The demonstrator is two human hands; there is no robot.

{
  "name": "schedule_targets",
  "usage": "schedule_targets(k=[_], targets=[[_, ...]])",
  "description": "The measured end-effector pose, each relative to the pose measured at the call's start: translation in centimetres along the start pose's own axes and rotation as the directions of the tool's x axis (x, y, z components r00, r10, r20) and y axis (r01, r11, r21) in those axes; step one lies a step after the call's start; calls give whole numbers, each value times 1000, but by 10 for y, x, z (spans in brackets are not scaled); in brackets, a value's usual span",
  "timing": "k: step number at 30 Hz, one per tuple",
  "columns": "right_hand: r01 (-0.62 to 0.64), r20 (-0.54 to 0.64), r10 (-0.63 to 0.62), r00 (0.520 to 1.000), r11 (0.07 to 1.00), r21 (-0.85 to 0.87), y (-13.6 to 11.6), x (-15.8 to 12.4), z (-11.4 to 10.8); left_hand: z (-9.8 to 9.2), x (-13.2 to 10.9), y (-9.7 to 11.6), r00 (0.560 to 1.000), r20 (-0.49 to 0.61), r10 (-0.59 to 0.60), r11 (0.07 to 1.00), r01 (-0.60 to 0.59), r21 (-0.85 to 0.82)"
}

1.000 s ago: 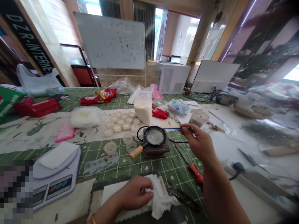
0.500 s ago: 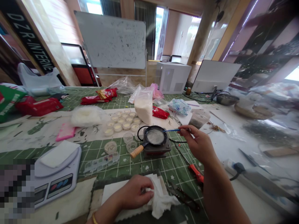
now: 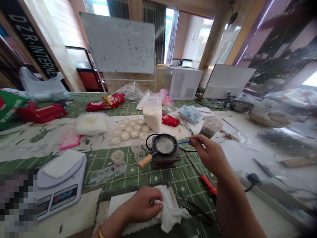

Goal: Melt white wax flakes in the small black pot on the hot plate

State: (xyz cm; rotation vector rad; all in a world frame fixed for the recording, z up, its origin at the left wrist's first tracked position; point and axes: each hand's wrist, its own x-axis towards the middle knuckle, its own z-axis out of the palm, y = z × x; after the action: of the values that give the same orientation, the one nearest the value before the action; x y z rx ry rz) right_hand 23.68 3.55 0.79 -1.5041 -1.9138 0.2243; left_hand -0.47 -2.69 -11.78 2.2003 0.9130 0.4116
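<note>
My right hand (image 3: 209,153) pinches a thin blue stick (image 3: 182,142) whose tip reaches over the rim of a small black pan (image 3: 163,145) with a wooden handle (image 3: 144,161). The pan holds pale whitish stuff and sits on a small dark heater (image 3: 165,159). My left hand (image 3: 143,205) rests near the table's front edge, fingers curled on a crumpled white tissue (image 3: 168,211). Left of the pan stand small clear cups (image 3: 137,150) and several filled white cups (image 3: 130,129).
A kitchen scale (image 3: 58,186) with a white pad sits front left. A clear compartment box (image 3: 107,173), a red-handled tool (image 3: 209,185), scissors (image 3: 193,209), a bag of white granules (image 3: 151,114) and red packets (image 3: 41,113) lie around. A power strip (image 3: 262,185) is at right.
My right hand has dropped slightly and moved the blue stick's tip leftward, from beside the pan to over its rim. My left hand stays on the tissue.
</note>
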Motion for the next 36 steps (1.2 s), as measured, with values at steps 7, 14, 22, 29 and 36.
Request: schedule_targets(k=[7, 14, 22, 29, 36], targets=[[3, 43, -8, 999, 993, 117, 0, 1, 3, 0, 0, 1, 1000, -4, 6, 1000, -6, -9], [-12, -14, 14, 1000, 985, 172, -1, 1, 2, 0, -1, 1, 1000, -18, 26, 999, -26, -19], [137, 183, -143, 973, 990, 44, -7, 0, 13, -1, 0, 3, 1000, 1, 6, 1000, -6, 23], [167, 176, -168, 970, 986, 16, -9, -4, 5, 1, 0, 1, 1000, 15, 0, 1000, 0, 2], [40, 85, -48, 995, 995, 90, -4, -1, 5, 0, -1, 2, 1000, 7, 1, 1000, -1, 16]])
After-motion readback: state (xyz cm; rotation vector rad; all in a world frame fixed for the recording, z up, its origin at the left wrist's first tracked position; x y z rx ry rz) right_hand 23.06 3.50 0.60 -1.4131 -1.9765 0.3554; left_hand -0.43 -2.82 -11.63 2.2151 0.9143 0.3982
